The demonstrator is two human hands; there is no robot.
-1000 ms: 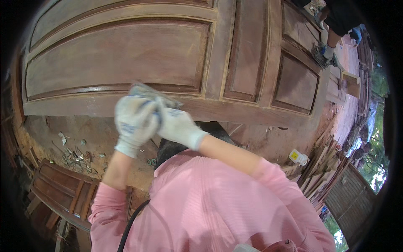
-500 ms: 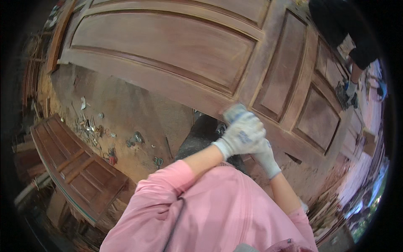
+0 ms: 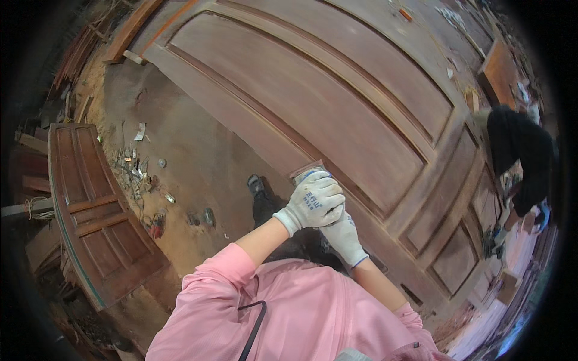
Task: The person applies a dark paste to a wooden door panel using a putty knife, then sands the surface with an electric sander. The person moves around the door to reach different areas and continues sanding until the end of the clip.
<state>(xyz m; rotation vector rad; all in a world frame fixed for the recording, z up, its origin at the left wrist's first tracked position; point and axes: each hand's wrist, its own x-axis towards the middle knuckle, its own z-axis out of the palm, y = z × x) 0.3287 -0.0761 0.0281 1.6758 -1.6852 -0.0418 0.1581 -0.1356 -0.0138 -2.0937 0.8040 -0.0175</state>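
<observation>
A large brown panelled wooden door (image 3: 283, 90) lies flat in front of me. Both my hands wear white knit gloves with blue print. My left hand (image 3: 314, 200) is closed over a small sanding block (image 3: 307, 171), with a brown sheet edge showing past the fingertips. The block rests on the plain near edge of the door, beside the long raised panel. My right hand (image 3: 343, 237) is closed just behind and below the left, pressed against it. Its fingers are mostly hidden, so I cannot make out its grip on the block.
At right, a person in dark clothes (image 3: 521, 159) leans over the door's far end, a gloved hand (image 3: 497, 237) near its edge. A smaller panelled door (image 3: 99, 210) leans at left. Scraps and small hardware (image 3: 139, 174) litter the floor. An orange-handled tool (image 3: 405, 14) lies far off.
My view has turned, and the door now runs more steeply across it. Both hands have moved left along the door's near edge with the sanding block, from near the cross rail to the long panel.
</observation>
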